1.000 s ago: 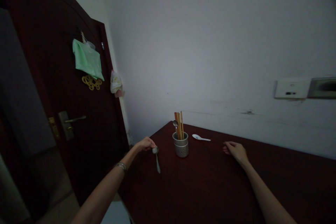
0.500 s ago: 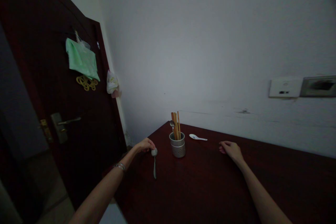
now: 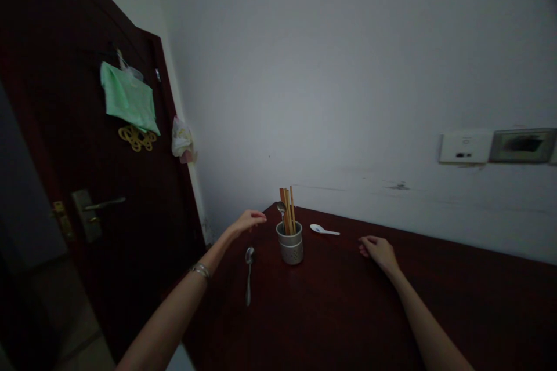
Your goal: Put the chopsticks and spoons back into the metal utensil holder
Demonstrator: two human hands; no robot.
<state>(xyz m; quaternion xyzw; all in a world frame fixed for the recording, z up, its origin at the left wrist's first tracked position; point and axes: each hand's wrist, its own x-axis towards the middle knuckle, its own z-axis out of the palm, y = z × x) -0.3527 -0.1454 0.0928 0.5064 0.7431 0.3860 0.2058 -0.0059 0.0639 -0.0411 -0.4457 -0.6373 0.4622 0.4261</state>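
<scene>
L hand (image 3: 246, 221): grip released, nothing held, just left of utensil holder (image 3: 291, 250). Holder: upright on surface (image 3: 331, 313), w/ chopsticks (image 3: 288, 213) + short-bowled spoon (image 3: 281, 207). Metal spoon (image 3: 249, 279): flat, apart from holder. R hand (image 3: 380, 252): loosely curled nr. white spoon (image 3: 324, 230); contents, if any, can't tell. Handling (judgmt.): go slow, fingers clear of chopsticks; knock could tip holder.

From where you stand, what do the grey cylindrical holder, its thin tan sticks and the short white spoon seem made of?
The grey cylindrical holder: probably metal, satin, judging by its dull silvery sheen.
The thin tan sticks: likely wood or bamboo, matt, given the yellowish colour.
The short white spoon: perhaps glazed ceramic, from its smooth surface with a bluish mark, though possibly plastic.
</scene>
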